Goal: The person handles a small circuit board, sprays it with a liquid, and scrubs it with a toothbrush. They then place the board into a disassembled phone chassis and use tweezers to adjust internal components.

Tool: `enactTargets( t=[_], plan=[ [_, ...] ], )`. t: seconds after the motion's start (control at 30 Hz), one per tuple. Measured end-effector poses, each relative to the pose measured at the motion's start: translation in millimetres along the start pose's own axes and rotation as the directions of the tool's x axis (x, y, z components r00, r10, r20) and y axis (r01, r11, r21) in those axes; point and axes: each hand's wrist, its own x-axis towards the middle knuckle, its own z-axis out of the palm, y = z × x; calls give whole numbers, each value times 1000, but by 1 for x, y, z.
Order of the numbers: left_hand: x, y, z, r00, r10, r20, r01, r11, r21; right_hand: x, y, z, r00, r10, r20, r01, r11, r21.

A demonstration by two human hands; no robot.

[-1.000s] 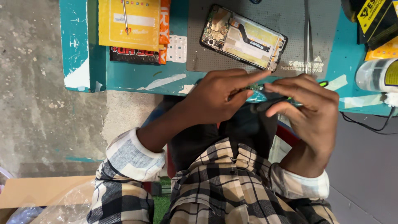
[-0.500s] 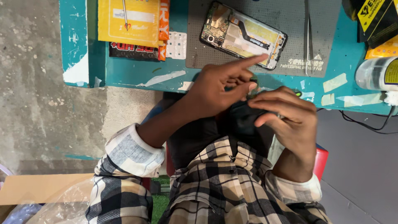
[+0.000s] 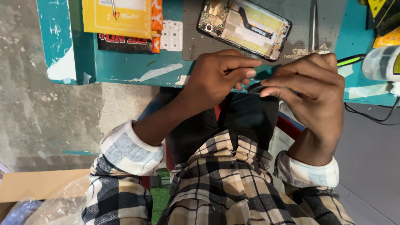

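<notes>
A small dark part [image 3: 255, 86], too little and too hidden to identify, sits pinched between the two hands just this side of the opened phone [image 3: 245, 28], over the near edge of the teal workbench [image 3: 125, 66]. The left hand [image 3: 218, 77] comes in from the left of that part, its fingers curled and its thumb and forefinger closed toward it; the fingertips [image 3: 250, 73] lie just beside the part's left end, though whether they actually clamp it or only steady it cannot be told. The right hand [image 3: 308, 89] comes in from the right, fingers bunched with the forefinger and thumb stretched leftward, their tips touching or almost touching the part's right end. The two hands are about equally near; the part lies between them, its visible length running roughly left to right, parallel to the bench edge. Relative to the phone, which lies back-open and tilted on a grey work mat [image 3: 291, 46], the part is nearer the person and slightly right of the phone's middle. Metal tweezers [image 3: 313, 25] lie upright on the mat just right of the phone; a green-handled tool [image 3: 352, 61] pokes out behind the right hand's knuckles. Well left of the phone lie a yellow packet [image 3: 118, 16] and a white sheet of small pads [image 3: 171, 35]; far right, a clear bottle [image 3: 381, 62].
</notes>
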Motion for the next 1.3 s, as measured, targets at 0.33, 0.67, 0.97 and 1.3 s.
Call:
enactTargets(
  t=[0.33,0.67,0.97,1.3],
  plan=[
    [0,2,-3,1000,-4,-25,6,994,111,5,15,11,1000,11,-12,-12,1000,-26],
    [2,-1,-4,995,-87,-44,91,989,120,16,23,14,993,-87,77,88,996,2],
    [3,4,-4,993,-100,-65,109,982,155,17,18,19,998,31,61,-38,993,115],
    [1,4,-4,994,-96,-50,101,990,102,21,12,19,996,-67,51,65,998,26]
  ],
)
